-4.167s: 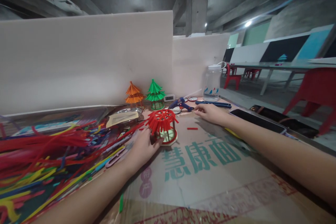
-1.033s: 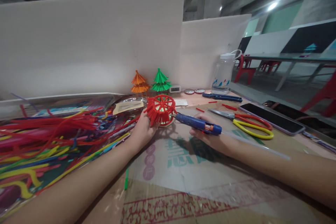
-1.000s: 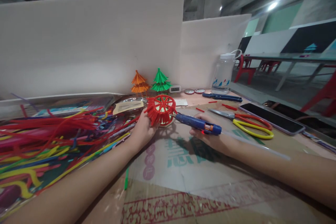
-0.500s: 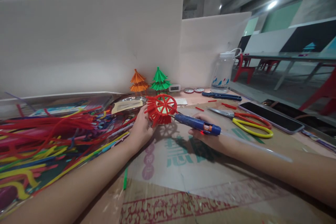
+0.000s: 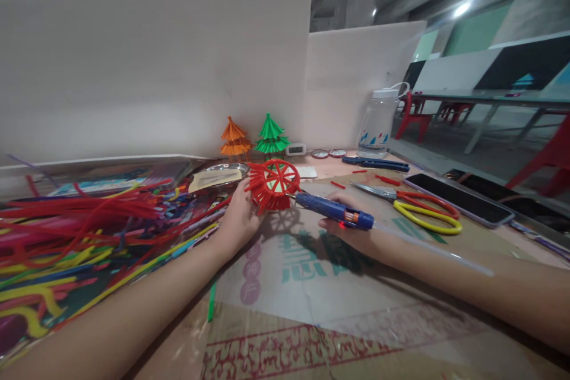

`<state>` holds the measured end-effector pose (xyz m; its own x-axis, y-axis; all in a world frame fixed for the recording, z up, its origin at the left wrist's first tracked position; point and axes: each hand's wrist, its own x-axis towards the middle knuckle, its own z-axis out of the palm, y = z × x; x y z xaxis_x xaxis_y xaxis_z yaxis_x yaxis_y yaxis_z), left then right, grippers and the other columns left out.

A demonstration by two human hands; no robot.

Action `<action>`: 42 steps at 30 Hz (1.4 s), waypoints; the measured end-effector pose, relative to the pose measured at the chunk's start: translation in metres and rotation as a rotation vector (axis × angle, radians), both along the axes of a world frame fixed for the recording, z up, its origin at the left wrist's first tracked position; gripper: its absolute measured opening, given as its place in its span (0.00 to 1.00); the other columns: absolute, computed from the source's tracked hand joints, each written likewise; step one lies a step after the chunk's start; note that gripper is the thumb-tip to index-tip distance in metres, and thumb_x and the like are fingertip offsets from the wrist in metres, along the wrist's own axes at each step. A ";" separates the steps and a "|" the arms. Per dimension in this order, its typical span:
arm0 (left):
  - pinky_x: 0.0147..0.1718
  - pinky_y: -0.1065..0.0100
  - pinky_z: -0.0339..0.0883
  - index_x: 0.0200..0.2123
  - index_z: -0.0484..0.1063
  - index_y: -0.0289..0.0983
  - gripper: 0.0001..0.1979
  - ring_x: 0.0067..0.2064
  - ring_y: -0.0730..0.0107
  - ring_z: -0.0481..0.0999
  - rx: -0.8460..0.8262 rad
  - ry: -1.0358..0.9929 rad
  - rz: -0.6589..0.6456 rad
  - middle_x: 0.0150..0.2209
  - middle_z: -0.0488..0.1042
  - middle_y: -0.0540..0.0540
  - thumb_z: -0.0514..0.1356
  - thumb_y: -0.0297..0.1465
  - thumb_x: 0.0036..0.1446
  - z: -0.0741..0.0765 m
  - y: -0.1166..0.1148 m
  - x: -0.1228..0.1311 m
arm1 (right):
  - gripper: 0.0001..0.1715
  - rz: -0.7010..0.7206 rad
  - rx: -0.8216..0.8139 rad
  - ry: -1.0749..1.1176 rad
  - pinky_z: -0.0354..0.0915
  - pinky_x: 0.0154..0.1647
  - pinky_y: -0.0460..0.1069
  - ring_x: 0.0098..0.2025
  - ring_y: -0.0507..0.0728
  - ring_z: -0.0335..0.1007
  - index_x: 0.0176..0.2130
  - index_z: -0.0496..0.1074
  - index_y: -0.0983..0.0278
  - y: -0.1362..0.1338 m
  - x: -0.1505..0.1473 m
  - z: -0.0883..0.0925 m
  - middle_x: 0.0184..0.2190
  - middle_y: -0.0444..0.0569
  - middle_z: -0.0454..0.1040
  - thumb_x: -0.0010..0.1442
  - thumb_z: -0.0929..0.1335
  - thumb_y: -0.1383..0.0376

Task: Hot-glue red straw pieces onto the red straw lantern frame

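Note:
My left hand (image 5: 243,217) is closed on the left side of a red pipe-cleaner wheel (image 5: 275,185), a spoked ring with a fringe of short red pieces. Its fingers are partly hidden behind the fringe. My right hand (image 5: 345,228) grips a blue hot glue gun (image 5: 332,209) with a red light lit and a clear glue stick (image 5: 436,249) trailing out of its back. The gun's metal nozzle is at the wheel's lower right rim; whether it touches cannot be told. Behind the wheel stand an orange pagoda-like figure (image 5: 234,141) and a green one (image 5: 271,135).
Loose coloured pipe cleaners (image 5: 89,219) cover the left side, near a metal dish (image 5: 218,175). Scissors (image 5: 423,217), a phone (image 5: 458,199), dark blue pliers (image 5: 376,164) and a water bottle (image 5: 376,124) lie or stand at right. Printed plastic sheeting (image 5: 356,309) covers the table. White panels (image 5: 155,71) rise behind.

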<state>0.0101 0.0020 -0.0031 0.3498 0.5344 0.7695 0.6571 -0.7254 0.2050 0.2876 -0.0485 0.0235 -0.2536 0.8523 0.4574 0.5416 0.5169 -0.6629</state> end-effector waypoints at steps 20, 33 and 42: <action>0.67 0.45 0.62 0.54 0.72 0.40 0.17 0.64 0.51 0.68 -0.028 -0.005 0.013 0.57 0.72 0.39 0.60 0.28 0.62 -0.002 0.000 -0.001 | 0.13 -0.020 -0.017 -0.011 0.68 0.27 0.52 0.28 0.58 0.73 0.38 0.74 0.56 0.002 0.000 -0.002 0.27 0.44 0.77 0.54 0.74 0.53; 0.67 0.45 0.62 0.56 0.70 0.40 0.19 0.65 0.52 0.66 -0.060 -0.046 0.024 0.60 0.70 0.39 0.62 0.29 0.62 -0.003 0.000 -0.001 | 0.13 0.004 0.023 -0.034 0.68 0.29 0.51 0.30 0.57 0.73 0.39 0.75 0.56 0.006 0.004 -0.011 0.29 0.43 0.77 0.57 0.73 0.52; 0.67 0.44 0.62 0.54 0.72 0.41 0.17 0.65 0.51 0.66 -0.046 -0.060 -0.009 0.59 0.71 0.40 0.61 0.28 0.62 -0.003 0.003 0.000 | 0.13 -0.035 0.013 -0.059 0.68 0.30 0.51 0.30 0.58 0.74 0.39 0.76 0.55 0.009 0.005 -0.013 0.30 0.43 0.78 0.56 0.73 0.52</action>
<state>0.0097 0.0054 -0.0060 0.3084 0.5666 0.7641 0.6360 -0.7201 0.2773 0.2922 -0.0398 0.0101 -0.2504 0.8551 0.4539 0.5975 0.5054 -0.6225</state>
